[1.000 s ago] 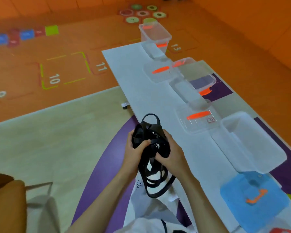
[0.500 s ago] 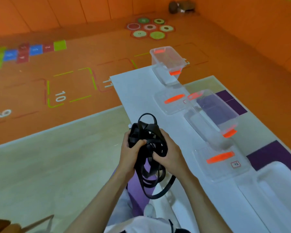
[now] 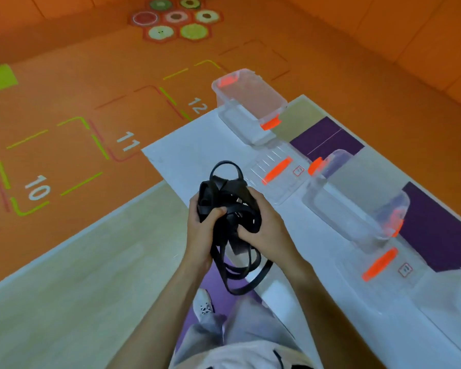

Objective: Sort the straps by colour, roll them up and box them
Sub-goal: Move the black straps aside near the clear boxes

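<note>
One tangle of black straps [image 3: 230,201], gripped at the tabletop [image 3: 194,147] edge.
Left hand [image 3: 201,233] and right hand [image 3: 268,230] both curl tight round it, over the tabletop's left edge; loose loops dangle below the edge.

- Two hands: left hand [image 3: 201,230] and right hand [image 3: 266,227].
- One black strap bundle [image 3: 229,206]; the number of straps in it cannot be determined.
- Two clear boxes: far box [image 3: 250,102] and near box [image 3: 357,203].
- Two flat lids with orange handles: far lid [image 3: 274,179] and near lid [image 3: 383,270].
- One white table [image 3: 192,155].
- One shoe [image 3: 204,304].
- Three floor numbers [image 3: 36,187]: 10, 11, 12.
- Seven hexagon floor tiles [image 3: 175,17].
</note>
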